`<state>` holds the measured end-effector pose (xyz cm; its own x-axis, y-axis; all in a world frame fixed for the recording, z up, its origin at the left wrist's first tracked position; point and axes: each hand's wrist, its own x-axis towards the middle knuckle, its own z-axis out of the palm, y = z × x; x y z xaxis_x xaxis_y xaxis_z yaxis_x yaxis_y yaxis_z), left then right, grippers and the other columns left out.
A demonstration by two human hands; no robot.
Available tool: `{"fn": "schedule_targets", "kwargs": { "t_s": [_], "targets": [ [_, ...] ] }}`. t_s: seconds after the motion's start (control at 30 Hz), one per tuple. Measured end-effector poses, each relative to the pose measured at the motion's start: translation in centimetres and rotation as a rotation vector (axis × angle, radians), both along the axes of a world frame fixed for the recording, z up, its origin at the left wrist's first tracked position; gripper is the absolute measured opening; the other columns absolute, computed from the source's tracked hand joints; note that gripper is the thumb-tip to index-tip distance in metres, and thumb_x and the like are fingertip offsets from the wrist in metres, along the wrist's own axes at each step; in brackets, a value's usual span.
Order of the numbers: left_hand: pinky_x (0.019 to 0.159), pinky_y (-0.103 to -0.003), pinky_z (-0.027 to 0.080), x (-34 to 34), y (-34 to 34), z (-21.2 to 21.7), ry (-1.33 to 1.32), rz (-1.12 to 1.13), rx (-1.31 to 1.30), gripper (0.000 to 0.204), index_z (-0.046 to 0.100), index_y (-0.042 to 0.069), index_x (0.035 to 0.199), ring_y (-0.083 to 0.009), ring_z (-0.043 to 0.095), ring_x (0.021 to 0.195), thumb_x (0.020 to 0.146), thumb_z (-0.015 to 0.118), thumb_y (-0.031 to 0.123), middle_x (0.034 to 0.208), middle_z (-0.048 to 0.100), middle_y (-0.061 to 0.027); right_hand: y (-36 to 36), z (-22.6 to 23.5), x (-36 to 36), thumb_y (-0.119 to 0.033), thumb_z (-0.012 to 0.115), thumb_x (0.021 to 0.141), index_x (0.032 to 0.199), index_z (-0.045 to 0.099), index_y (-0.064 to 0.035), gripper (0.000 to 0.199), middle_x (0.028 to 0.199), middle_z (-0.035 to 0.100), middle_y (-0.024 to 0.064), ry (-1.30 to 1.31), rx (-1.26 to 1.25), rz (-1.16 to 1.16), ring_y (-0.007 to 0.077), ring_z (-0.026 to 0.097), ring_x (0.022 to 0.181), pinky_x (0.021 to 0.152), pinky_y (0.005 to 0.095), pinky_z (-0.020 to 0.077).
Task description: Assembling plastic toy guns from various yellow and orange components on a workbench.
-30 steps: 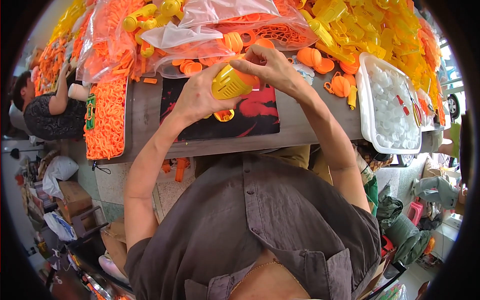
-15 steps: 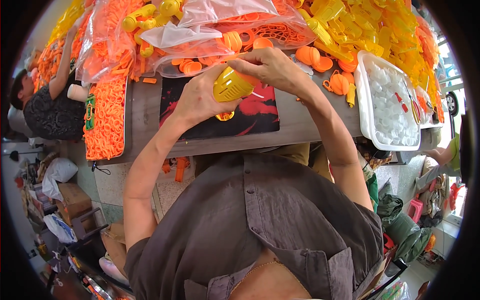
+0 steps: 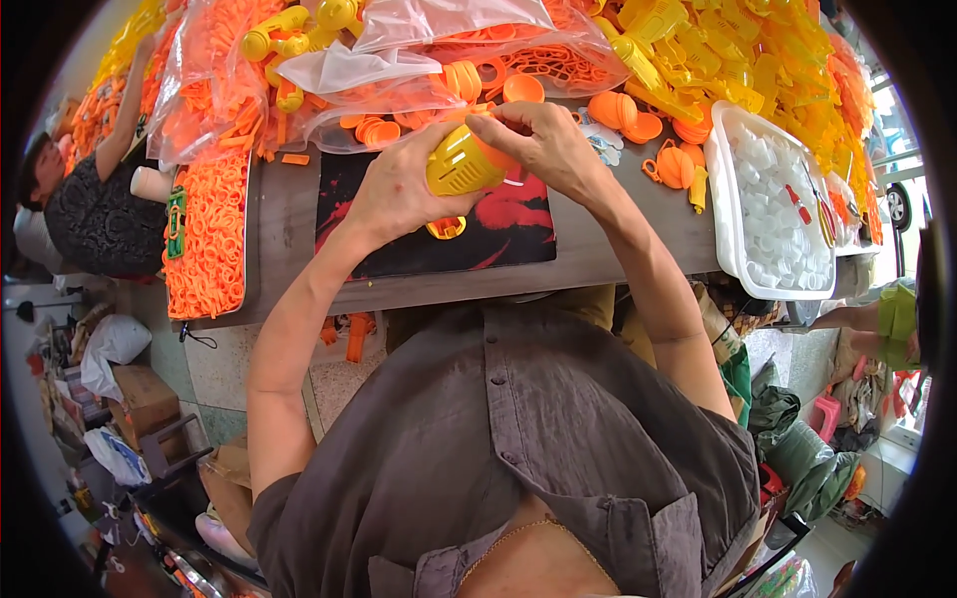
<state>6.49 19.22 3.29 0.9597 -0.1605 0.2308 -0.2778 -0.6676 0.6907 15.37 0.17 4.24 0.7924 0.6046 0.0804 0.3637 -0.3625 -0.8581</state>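
Observation:
A yellow slotted plastic housing [image 3: 461, 165] is wrapped by the fingers of my left hand [image 3: 395, 191], tilted above the mat. My right hand [image 3: 550, 145] is closed at its upper right end, thumb and fingers against an orange part there, mostly hidden by the fingers. A thin white piece sticks out just below my right fingers. Under my hands lies a black and red mat [image 3: 419, 247]. On it, just below my left hand, a small yellow piece with an orange inside [image 3: 447, 228] shows.
Orange caps [image 3: 379, 132] and clear bags of orange parts [image 3: 399, 75] lie beyond my hands. A tray of small orange rings [image 3: 206, 239] stands left. On the right are a white tub of translucent caps [image 3: 726, 199] and heaped yellow housings [image 3: 733, 50]. Another person [image 3: 100, 199] works at far left.
My right hand has shifted slightly at the housing's end, its fingers curling more. The left hand keeps its hold. The person at far left has moved an arm a little.

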Motion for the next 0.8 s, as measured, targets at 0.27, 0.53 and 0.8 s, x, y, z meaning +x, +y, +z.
{"fn": "schedule_targets", "kwargs": {
  "t_s": [0.27, 0.53, 0.8],
  "targets": [
    [0.084, -0.039, 0.053, -0.2, -0.2, 0.2, -0.049, -0.023, -0.050, 0.081, 0.046, 0.013, 0.138, -0.0325, 0.066, 0.099, 0.066, 0.083, 0.022, 0.112, 0.066, -0.0155, -0.2, -0.1, -0.3, -0.044, 0.059, 0.094, 0.105, 0.067, 0.0045, 0.051, 0.071, 0.061, 0.0067, -0.043, 0.025, 0.055, 0.0122, 0.055, 0.057, 0.053, 0.0289, 0.0453],
    [0.080, -0.038, 0.055, -1.7, -0.1, -0.1, -0.165, -0.097, 0.062, 0.088, 0.044, 0.017, 0.143, -0.0342, 0.066, 0.095, 0.064, 0.082, 0.020, 0.111, 0.063, -0.0140, -0.6, -0.9, -3.4, -0.042, 0.050, 0.098, 0.110, 0.065, -0.0002, 0.046, 0.084, 0.054, 0.0087, -0.138, 0.186, -0.014, 0.0175, 0.054, 0.083, 0.076, 0.0315, 0.0451],
    [0.067, -0.040, 0.056, -4.3, -2.6, 0.5, -0.126, -0.277, 0.193, 0.080, 0.051, 0.016, 0.135, -0.0315, 0.065, 0.089, 0.062, 0.082, 0.021, 0.114, 0.058, -0.0115, -1.6, -0.8, -5.0, -0.027, 0.040, 0.100, 0.106, 0.061, 0.0052, 0.038, 0.099, 0.064, 0.0155, 0.122, 0.365, 0.328, 0.0223, 0.062, 0.094, 0.088, 0.0335, 0.0471]
  ]
}}
